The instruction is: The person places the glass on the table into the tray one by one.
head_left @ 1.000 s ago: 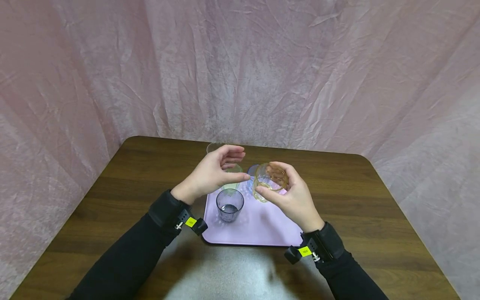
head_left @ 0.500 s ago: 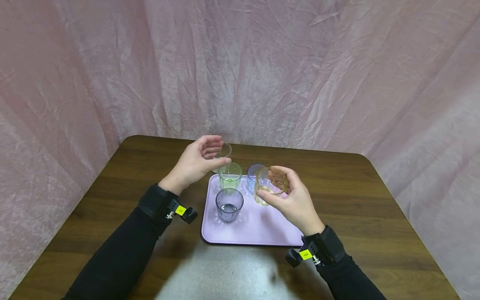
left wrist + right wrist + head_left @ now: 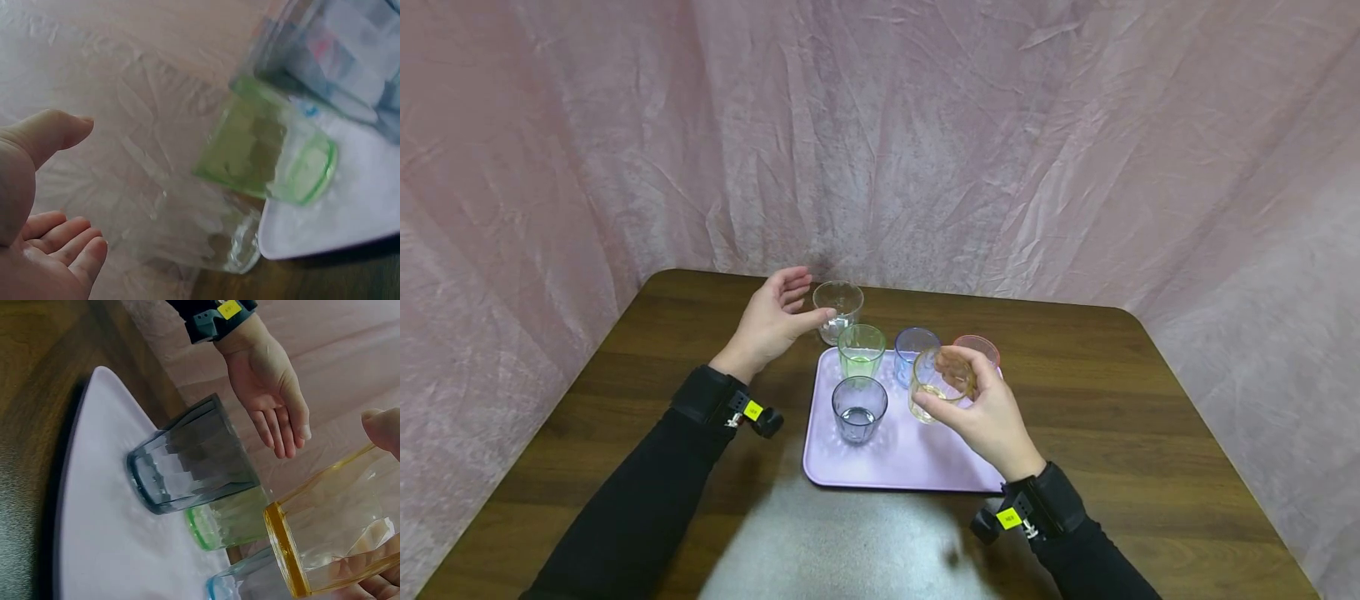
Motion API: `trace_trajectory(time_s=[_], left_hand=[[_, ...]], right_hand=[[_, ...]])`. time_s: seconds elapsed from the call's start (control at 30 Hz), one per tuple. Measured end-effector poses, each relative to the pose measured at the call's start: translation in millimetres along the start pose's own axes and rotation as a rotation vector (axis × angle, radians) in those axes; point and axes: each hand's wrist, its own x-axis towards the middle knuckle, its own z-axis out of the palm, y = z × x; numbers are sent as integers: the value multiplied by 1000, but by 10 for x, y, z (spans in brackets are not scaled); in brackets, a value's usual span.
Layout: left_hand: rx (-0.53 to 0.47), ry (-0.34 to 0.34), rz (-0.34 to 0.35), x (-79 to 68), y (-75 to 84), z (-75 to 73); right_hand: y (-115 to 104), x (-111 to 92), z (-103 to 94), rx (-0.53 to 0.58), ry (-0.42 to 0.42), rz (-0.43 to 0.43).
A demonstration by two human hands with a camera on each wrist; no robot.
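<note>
My right hand grips a yellow glass between thumb and fingers, over the tray. In the right wrist view the thick base of this yellow glass hangs apart from the tray. My left hand, fingers loosely extended and palm facing right, is beside a clear glass that stands behind the tray's far left corner. The thumb tip overlaps that glass in the head view, while the left wrist view shows a gap between hand and glass. A green glass and a grey glass stand upright on the tray's left side.
The lilac tray lies on a dark wooden table. A blue glass stands at the tray's far side. Behind the right hand a red glass is partly hidden. A pink curtain hangs behind the table.
My left hand has moved left and away, uncovering the clear and green glasses. My right hand has lowered the yellow glass slightly towards me, and the red glass's rim has come into view.
</note>
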Motion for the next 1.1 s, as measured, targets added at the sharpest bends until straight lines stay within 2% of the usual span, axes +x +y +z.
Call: trace_trajectory(time_s=[0.3, 0.63, 0.73, 0.97, 1.1], left_hand=[[38, 20, -35, 57, -224, -46], [66, -3, -70, 98, -449, 4], [57, -23, -88, 78, -420, 19], [16, -81, -117, 1, -189, 69], [10, -105, -139, 25, -185, 91]], right_hand=[[72, -42, 47, -5, -1, 13], [141, -96, 84, -16, 13, 42], [165, -113, 92, -13, 10, 42], [203, -144, 112, -9, 4, 59], [220, -148, 124, -7, 2, 61]])
